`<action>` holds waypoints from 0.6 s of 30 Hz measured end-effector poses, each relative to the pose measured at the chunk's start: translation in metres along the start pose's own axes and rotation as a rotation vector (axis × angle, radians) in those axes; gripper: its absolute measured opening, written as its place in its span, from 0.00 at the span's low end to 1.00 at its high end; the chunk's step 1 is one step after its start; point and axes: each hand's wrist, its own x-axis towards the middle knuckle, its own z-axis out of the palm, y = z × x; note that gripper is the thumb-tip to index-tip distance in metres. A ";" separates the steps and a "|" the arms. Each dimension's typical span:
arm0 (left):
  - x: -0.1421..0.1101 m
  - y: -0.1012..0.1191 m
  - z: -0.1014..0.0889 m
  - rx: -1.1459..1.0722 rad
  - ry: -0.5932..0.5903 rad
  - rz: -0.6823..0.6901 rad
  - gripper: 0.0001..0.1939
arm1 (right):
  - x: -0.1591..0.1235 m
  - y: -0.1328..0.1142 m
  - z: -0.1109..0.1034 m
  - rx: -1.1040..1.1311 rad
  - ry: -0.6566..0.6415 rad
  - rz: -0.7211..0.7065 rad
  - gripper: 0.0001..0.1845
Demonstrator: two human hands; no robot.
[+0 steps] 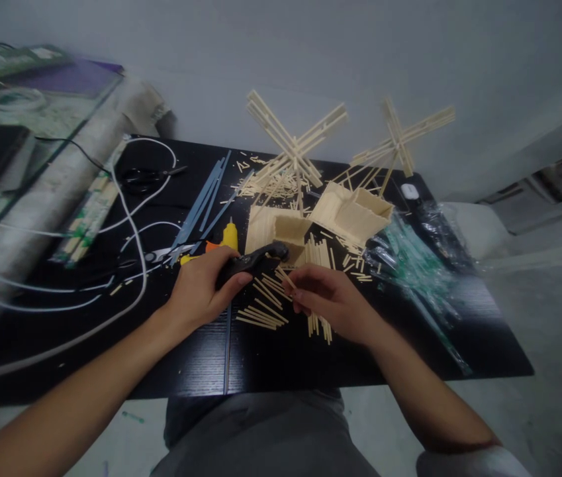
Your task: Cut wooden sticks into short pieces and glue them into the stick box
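My left hand [206, 281] is wrapped round a black hand tool [263, 255] with a curved, rounded end; its exact kind is not plain from here. Close to that end, my right hand [327, 301] pinches a thin wooden stick [284, 275] between thumb and fingers. Short cut sticks [263, 315] lie fanned on the table below the tool, and more [319, 255] are bunched behind and under my right hand. Just beyond my left hand rests a yellow glue gun [230, 235] with an orange part, partly covered by the hand.
Two stick windmills [295, 149] [394, 142] with box-like wooden bases [353, 212] stand at the back of the black table [181, 371]. Blue strips [206, 195], scissors [161, 255] and white cables [136, 258] lie left. Plastic wrappers [414, 265] cover the right side.
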 end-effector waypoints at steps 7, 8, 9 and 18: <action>-0.001 0.001 0.005 -0.002 -0.035 0.008 0.31 | 0.017 -0.008 0.013 0.102 0.077 -0.101 0.13; -0.001 0.001 0.006 0.002 -0.039 0.010 0.31 | 0.020 -0.009 0.015 0.119 0.084 -0.116 0.14; -0.002 0.001 0.007 0.005 -0.041 0.011 0.31 | 0.023 -0.010 0.017 0.132 0.092 -0.127 0.15; -0.002 0.001 0.010 -0.001 -0.019 0.031 0.28 | 0.027 -0.004 0.021 0.147 0.158 -0.151 0.13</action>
